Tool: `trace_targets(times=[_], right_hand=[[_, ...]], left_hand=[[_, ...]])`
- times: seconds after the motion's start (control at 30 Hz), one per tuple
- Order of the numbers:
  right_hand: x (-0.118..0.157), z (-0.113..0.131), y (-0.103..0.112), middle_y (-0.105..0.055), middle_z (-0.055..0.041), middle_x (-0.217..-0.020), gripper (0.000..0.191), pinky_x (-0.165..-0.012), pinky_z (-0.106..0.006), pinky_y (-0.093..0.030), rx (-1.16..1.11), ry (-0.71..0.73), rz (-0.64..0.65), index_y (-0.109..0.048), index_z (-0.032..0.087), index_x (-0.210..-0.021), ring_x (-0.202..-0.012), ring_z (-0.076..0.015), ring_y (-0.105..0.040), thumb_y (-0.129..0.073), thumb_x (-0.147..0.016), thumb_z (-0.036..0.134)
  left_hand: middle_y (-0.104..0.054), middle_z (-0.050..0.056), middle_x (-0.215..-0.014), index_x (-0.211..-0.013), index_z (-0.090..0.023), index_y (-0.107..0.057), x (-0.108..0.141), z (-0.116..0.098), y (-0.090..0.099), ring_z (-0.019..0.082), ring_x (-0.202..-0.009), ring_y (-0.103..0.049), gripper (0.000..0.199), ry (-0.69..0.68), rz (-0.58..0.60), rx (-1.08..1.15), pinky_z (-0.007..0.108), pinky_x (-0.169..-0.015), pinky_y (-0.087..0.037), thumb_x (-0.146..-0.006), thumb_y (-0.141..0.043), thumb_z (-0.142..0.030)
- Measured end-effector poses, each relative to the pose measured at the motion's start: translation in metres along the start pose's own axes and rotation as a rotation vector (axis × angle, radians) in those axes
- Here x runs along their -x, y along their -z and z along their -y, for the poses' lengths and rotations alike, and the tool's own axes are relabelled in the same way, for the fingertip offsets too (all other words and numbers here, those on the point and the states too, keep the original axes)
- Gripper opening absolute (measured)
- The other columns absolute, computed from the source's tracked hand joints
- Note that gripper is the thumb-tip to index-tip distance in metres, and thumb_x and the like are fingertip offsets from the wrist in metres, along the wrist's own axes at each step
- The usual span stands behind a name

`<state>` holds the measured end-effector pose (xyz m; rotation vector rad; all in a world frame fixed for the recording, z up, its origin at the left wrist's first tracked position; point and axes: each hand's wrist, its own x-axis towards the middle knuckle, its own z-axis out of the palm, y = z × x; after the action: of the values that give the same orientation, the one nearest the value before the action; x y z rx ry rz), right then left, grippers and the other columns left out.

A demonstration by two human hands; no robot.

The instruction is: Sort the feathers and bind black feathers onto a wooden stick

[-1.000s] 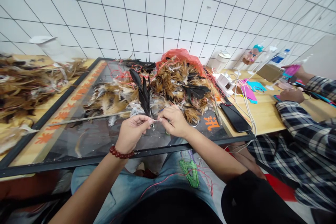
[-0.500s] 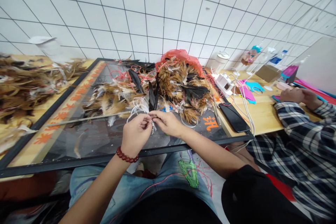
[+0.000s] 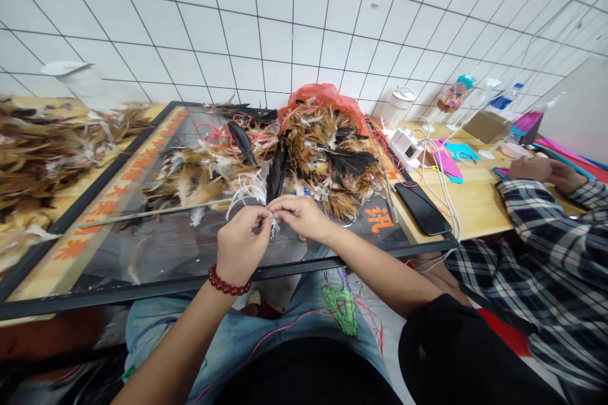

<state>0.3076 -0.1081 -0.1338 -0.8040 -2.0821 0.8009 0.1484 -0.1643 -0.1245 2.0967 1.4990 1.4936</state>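
My left hand (image 3: 243,239), with a dark red bead bracelet (image 3: 229,281) at the wrist, is closed in a pinch, its fingertips against those of my right hand (image 3: 301,216). Between the two pinches stands a dark feather (image 3: 276,174), its quill end hidden by the fingers. Pale wispy bits hang just under the fingertips. Curved white strands (image 3: 247,190) arch right behind my left hand; whether they are held cannot be made out. Beyond lies a heap of brown feathers (image 3: 308,152), with a loose black feather (image 3: 242,143) to its left.
A red plastic bag (image 3: 327,99) sits behind the heap. Brown feathers (image 3: 57,145) cover the left side. A thin stick (image 3: 156,212) lies on the black-framed panel (image 3: 180,259). To the right are a phone (image 3: 422,207), cables, a white cup (image 3: 399,104) and a person in a plaid sleeve (image 3: 536,221).
My fingertips have shifted slightly, still pinched together. The dark feather has turned, showing a broader side. The whole view has moved a little.
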Motion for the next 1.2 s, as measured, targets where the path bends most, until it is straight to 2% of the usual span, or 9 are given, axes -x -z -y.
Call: trace_targets(times=[0.27,0.47,0.53,0.67,0.73,0.83,0.93,1.03,1.2], right_hand=[[0.001,0.009,0.005,-0.069,-0.0045,-0.090,0.014,-0.080,-0.025,-0.049,0.042,-0.039,-0.034,-0.064,0.016,-0.083,-0.078,-0.0118,-0.062,-0.053,-0.089,0.010],[0.001,0.007,0.008,-0.067,-0.0054,-0.092,0.016,-0.083,-0.026,-0.047,0.140,-0.049,-0.062,-0.058,0.017,-0.082,-0.086,-0.0146,-0.061,-0.049,-0.086,0.006],[0.002,0.007,0.007,-0.067,-0.0061,-0.093,0.015,-0.085,-0.027,-0.048,0.161,-0.019,-0.066,-0.058,0.018,-0.083,-0.089,-0.0151,-0.062,-0.048,-0.087,0.007],[0.004,0.009,0.006,-0.067,-0.0077,-0.097,0.014,-0.089,-0.030,-0.049,0.189,0.095,-0.130,-0.058,0.018,-0.087,-0.095,-0.0161,-0.062,-0.045,-0.092,0.013],[0.006,0.011,0.005,-0.067,-0.0091,-0.102,0.015,-0.092,-0.031,-0.050,0.207,0.154,-0.133,-0.058,0.018,-0.091,-0.100,-0.0161,-0.062,-0.044,-0.093,0.013],[0.009,0.015,0.003,-0.066,-0.0107,-0.110,0.018,-0.096,-0.031,-0.050,0.232,0.219,-0.111,-0.059,0.018,-0.098,-0.108,-0.0157,-0.061,-0.042,-0.094,0.013],[0.012,0.020,0.005,-0.061,-0.0122,-0.124,0.022,-0.100,-0.032,-0.050,0.253,0.246,-0.131,-0.058,0.019,-0.110,-0.118,-0.0160,-0.058,-0.042,-0.095,0.015],[0.013,0.023,0.012,-0.054,-0.0149,-0.133,0.024,-0.098,-0.033,-0.051,0.250,0.226,-0.234,-0.057,0.017,-0.117,-0.119,-0.0173,-0.056,-0.044,-0.096,0.019],[0.008,0.025,0.014,-0.066,-0.0072,-0.098,0.020,-0.083,-0.030,-0.052,0.140,0.078,-0.212,-0.064,0.018,-0.103,-0.088,-0.0151,-0.062,-0.053,-0.095,0.033]], left_hand=[[-0.069,0.000,-0.076,-0.077,-0.018,-0.065,-0.001,0.000,0.004,0.011,-0.064,-0.065,0.007,-0.011,-0.015,-0.017,0.021,-0.065,-0.054,-0.080,-0.060,-0.014],[-0.067,-0.002,-0.067,-0.074,-0.019,-0.062,0.001,0.000,0.010,0.012,-0.058,-0.062,0.004,0.134,0.244,-0.014,0.023,-0.060,-0.051,-0.072,-0.062,-0.016],[-0.067,-0.001,-0.067,-0.078,-0.019,-0.063,0.000,0.000,0.013,0.013,-0.060,-0.063,0.006,0.229,0.278,0.057,0.024,-0.061,-0.051,-0.072,-0.064,-0.021],[-0.069,0.004,-0.075,-0.092,-0.016,-0.062,-0.008,-0.005,0.017,0.016,-0.066,-0.067,0.029,0.529,0.223,0.379,0.027,-0.060,-0.055,-0.077,-0.067,-0.040],[-0.069,0.005,-0.073,-0.092,-0.014,-0.062,-0.012,-0.010,0.016,0.017,-0.065,-0.067,0.038,0.667,0.279,0.525,0.027,-0.057,-0.055,-0.073,-0.072,-0.045],[-0.069,0.004,-0.066,-0.085,-0.012,-0.061,-0.016,-0.017,0.013,0.015,-0.060,-0.066,0.045,0.830,0.332,0.721,0.025,-0.056,-0.054,-0.058,-0.085,-0.038],[-0.070,0.004,-0.065,-0.082,-0.013,-0.058,-0.020,-0.018,0.015,0.014,-0.058,-0.065,0.048,0.931,0.269,0.894,0.022,-0.054,-0.052,-0.049,-0.089,-0.028],[-0.072,0.006,-0.069,-0.083,-0.014,-0.058,-0.028,-0.013,0.026,0.012,-0.057,-0.065,0.048,0.957,0.173,0.981,0.019,-0.053,-0.051,-0.048,-0.089,-0.022],[-0.070,0.003,-0.063,-0.085,-0.015,-0.058,-0.038,-0.010,0.038,0.014,-0.054,-0.065,0.047,0.807,0.134,0.807,0.022,-0.052,-0.051,-0.051,-0.088,-0.024]])
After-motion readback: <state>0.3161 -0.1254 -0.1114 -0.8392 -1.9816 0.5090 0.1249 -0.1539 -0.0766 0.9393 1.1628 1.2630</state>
